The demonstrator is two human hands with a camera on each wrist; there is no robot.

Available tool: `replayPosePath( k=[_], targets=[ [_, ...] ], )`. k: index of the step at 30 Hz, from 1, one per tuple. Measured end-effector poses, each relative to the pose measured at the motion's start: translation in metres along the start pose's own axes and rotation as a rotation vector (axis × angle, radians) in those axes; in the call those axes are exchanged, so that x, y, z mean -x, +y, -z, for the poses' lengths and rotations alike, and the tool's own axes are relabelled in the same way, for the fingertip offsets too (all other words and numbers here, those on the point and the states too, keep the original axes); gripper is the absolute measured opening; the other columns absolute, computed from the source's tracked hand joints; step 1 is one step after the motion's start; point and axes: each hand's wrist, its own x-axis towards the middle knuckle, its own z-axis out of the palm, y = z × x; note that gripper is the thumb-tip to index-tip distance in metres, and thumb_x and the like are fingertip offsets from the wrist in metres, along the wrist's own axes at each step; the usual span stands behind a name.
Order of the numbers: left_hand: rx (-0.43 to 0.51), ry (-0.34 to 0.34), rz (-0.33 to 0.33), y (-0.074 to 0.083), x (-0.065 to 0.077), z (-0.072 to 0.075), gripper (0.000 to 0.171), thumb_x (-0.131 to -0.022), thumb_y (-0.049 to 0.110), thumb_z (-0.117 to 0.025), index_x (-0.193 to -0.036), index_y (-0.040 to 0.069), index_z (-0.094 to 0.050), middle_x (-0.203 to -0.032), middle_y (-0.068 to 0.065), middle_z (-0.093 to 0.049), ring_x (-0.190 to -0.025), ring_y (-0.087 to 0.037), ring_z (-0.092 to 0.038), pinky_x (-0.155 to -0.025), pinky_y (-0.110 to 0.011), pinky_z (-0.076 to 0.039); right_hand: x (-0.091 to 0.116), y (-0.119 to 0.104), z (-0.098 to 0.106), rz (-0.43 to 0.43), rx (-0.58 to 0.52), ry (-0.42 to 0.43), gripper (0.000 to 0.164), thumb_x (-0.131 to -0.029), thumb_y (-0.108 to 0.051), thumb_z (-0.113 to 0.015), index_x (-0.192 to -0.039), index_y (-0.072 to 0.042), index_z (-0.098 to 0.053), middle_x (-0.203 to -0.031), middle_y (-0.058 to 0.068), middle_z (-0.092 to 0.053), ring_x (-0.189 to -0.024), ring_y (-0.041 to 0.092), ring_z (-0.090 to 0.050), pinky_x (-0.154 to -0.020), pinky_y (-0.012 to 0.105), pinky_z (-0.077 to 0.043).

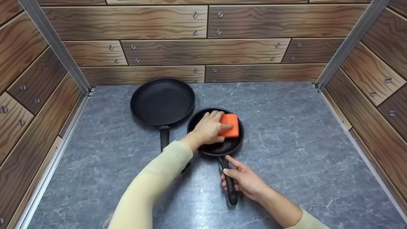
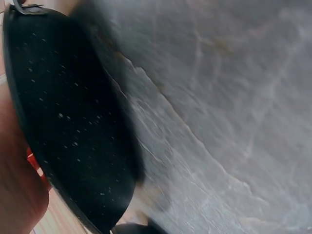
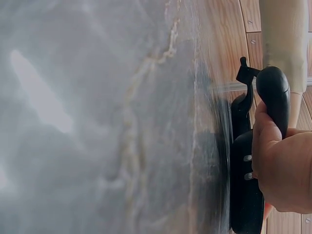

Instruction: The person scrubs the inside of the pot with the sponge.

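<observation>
A small black frying pan [image 1: 222, 148] stands on the grey marbled tabletop, its handle [image 1: 231, 190] towards me. My left hand [image 1: 208, 128] reaches into it and grips an orange sponge [image 1: 233, 122], one finger lying across its top. In the left wrist view, the speckled outer side of the small pan [image 2: 73, 117] covers most of that hand [image 2: 19, 180]. My right hand [image 1: 249, 181] holds the handle, thumb on top and fingers underneath. The right wrist view shows the right hand [image 3: 282, 168] round the handle [image 3: 274, 95].
A larger black frying pan [image 1: 162, 101] stands behind and left of the small one, its handle [image 1: 164, 136] partly hidden under my left sleeve [image 1: 159, 171]. Wood-patterned walls [image 1: 203, 51] with metal corner posts enclose the table [image 1: 302, 143] at the back and both sides.
</observation>
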Motion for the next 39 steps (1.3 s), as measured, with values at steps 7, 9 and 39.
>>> replayPosePath(
  k=[7, 9, 39],
  targets=[
    [-0.109, -0.007, 0.088, -0.007, 0.0, -0.001, 0.06, -0.092, 0.05, -0.076, -0.149, 0.039, -0.063, -0.155, -0.022, -0.046, -0.139, -0.038, -0.045, -0.104, -0.051, -0.043, 0.001, 0.002, -0.002, 0.014, -0.003, -0.004, 0.082, -0.107, -0.01, -0.057, -0.17, -0.004, -0.004, -0.098, 0.012, -0.067, -0.078, 0.015, -0.071, -0.078, 0.035, -0.063],
    [-0.117, -0.013, 0.117, -0.009, -0.001, 0.001, 0.06, -0.092, 0.049, -0.076, -0.149, 0.037, -0.063, -0.154, -0.022, -0.047, -0.138, -0.038, -0.045, -0.103, -0.051, -0.043, 0.001, 0.001, -0.002, 0.013, -0.007, -0.001, 0.082, -0.107, -0.01, -0.057, -0.17, -0.005, -0.004, -0.098, 0.012, -0.067, -0.077, 0.015, -0.071, -0.079, 0.036, -0.063],
    [-0.213, -0.115, 0.208, -0.016, 0.015, 0.003, 0.051, -0.091, 0.05, -0.073, -0.137, 0.027, -0.073, -0.127, -0.019, -0.059, -0.115, -0.037, -0.056, -0.094, -0.049, -0.045, 0.001, 0.003, 0.001, 0.023, -0.002, 0.004, 0.08, -0.108, -0.01, -0.056, -0.171, -0.005, -0.006, -0.098, 0.013, -0.066, -0.079, 0.016, -0.071, -0.08, 0.037, -0.063]
  ],
)
